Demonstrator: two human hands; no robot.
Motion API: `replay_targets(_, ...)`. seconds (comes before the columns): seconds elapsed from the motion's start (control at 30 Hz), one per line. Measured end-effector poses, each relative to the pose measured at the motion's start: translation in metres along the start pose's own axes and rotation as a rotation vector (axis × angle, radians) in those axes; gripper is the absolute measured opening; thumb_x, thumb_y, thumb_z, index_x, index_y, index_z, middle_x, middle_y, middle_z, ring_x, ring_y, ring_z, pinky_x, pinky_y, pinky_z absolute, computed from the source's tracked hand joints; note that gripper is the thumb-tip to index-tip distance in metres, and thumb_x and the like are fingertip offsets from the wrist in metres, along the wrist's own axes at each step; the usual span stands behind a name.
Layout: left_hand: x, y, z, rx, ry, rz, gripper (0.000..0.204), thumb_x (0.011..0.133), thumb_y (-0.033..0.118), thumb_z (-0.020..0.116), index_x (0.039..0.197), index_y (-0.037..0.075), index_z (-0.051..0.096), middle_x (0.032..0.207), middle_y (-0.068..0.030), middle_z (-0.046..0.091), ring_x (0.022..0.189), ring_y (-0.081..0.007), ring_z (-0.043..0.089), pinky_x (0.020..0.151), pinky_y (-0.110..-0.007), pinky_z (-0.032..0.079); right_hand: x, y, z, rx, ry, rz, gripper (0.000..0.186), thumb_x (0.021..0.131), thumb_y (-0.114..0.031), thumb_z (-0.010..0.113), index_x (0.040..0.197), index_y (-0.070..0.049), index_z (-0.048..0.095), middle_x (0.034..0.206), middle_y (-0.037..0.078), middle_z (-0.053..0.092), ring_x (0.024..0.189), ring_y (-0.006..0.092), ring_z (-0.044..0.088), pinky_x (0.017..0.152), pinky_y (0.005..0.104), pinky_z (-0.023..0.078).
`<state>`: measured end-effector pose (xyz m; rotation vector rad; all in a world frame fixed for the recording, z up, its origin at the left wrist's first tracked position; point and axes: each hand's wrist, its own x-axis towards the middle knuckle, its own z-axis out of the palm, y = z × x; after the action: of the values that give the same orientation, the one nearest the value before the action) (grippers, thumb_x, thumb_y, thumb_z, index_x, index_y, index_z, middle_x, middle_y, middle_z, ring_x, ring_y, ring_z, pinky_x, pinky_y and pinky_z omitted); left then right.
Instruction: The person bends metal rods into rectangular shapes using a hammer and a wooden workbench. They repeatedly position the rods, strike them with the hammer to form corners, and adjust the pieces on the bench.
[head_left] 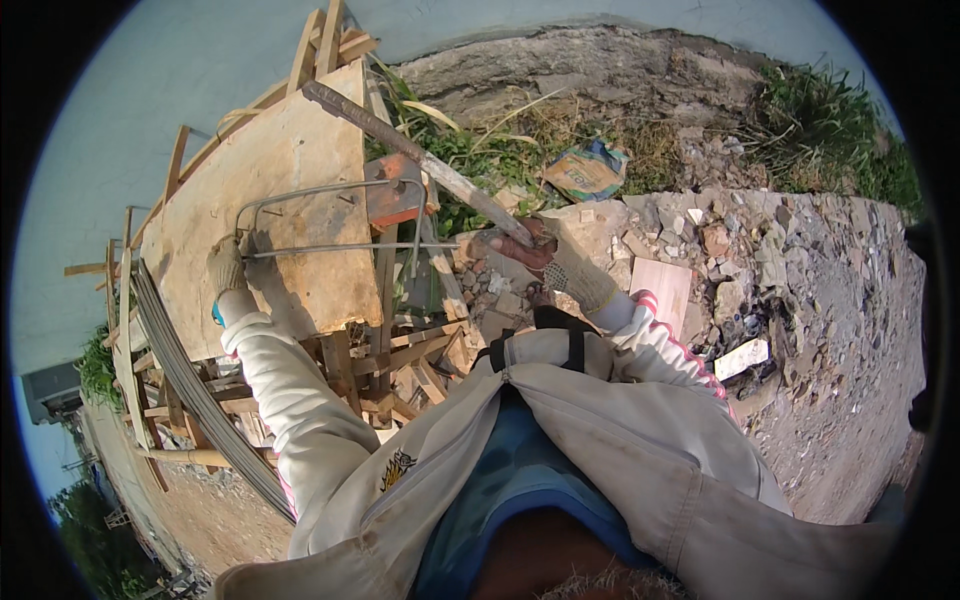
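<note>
My left hand (228, 268), in a knitted glove, is closed around one end of a bent steel rod (340, 247) over a plywood board. The thin grey rod has several bends and forms an incomplete rectangle. Its far corner passes beside the pegs of an orange-red metal plate (385, 208) at the board's right edge. My right hand (540, 250), also gloved with bare fingertips showing, grips the near end of a long metal bar (455, 182). That bar slants up and left across the plate, its far end dark and rusty.
The plywood board (290, 140) rests on a rough timber frame (345, 365) with nails standing up from it. A bundle of long steel rods (185, 365) lies along its left side. Rubble (720, 260), a crumpled sack (588, 170) and weeds lie to the right.
</note>
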<state>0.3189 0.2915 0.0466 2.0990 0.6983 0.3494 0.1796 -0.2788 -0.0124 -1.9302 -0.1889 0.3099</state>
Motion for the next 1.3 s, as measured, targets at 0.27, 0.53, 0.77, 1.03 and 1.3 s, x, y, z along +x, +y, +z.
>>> replay_targets(0.27,-0.061,0.054,-0.033,-0.130,0.046,0.059,0.021,0.094,0.020,0.067,0.108,0.007,0.077,0.065,0.0010,0.052,0.054,-0.0090,0.047,0.050,-0.025,0.039,0.063,0.027,0.049,1.586,-0.488,0.048,0.034,0.098,-0.029,0.068,0.101,0.004,0.064,0.089,0.007,0.065,0.079,0.0140,0.068,0.063,0.0295,0.052)
replay_targets(0.53,-0.058,0.048,-0.031,-0.141,-0.076,0.096,0.023,0.098,0.020,0.065,0.115,0.009,0.076,0.065,0.0023,0.056,0.054,-0.0064,0.047,0.049,-0.023,0.037,0.079,0.033,0.041,0.593,-0.465,0.190,0.040,0.087,-0.044,0.082,0.093,-0.007,0.066,0.084,0.003,0.062,0.073,0.0116,0.058,0.063,0.0283,0.049)
replay_targets(0.77,-0.064,0.060,-0.047,-0.352,-0.231,0.173,0.033,0.098,0.027,0.068,0.125,0.009,0.073,0.069,0.0035,0.054,0.057,-0.0056,0.049,0.052,-0.022,0.039,0.059,-0.009,0.036,0.453,-0.313,0.168,0.040,0.091,-0.052,0.074,0.088,-0.012,0.069,0.055,0.000,0.052,0.044,0.0100,0.049,0.041,0.0298,0.042)
replay_targets(1.03,-0.076,0.081,-0.055,-0.278,-0.206,0.360,0.034,0.092,0.023,0.073,0.121,0.004,0.074,0.077,0.0025,0.057,0.062,-0.0070,0.050,0.056,-0.023,0.041,0.038,-0.079,-0.004,0.482,0.021,-0.068,0.025,0.095,-0.028,0.076,0.091,-0.008,0.062,0.059,-0.002,0.050,0.039,0.0074,0.043,0.036,0.0259,0.034)
replay_targets(1.3,-0.062,0.076,-0.029,-0.608,-0.269,0.149,0.033,0.100,0.014,0.057,0.129,0.000,0.066,0.099,-0.0111,0.073,0.077,-0.0164,0.069,0.064,-0.027,0.058,0.076,-0.089,-0.013,0.573,0.100,0.052,0.022,0.095,-0.022,0.076,0.099,-0.004,0.062,0.064,0.001,0.057,0.039,0.0081,0.044,0.035,0.0260,0.036)
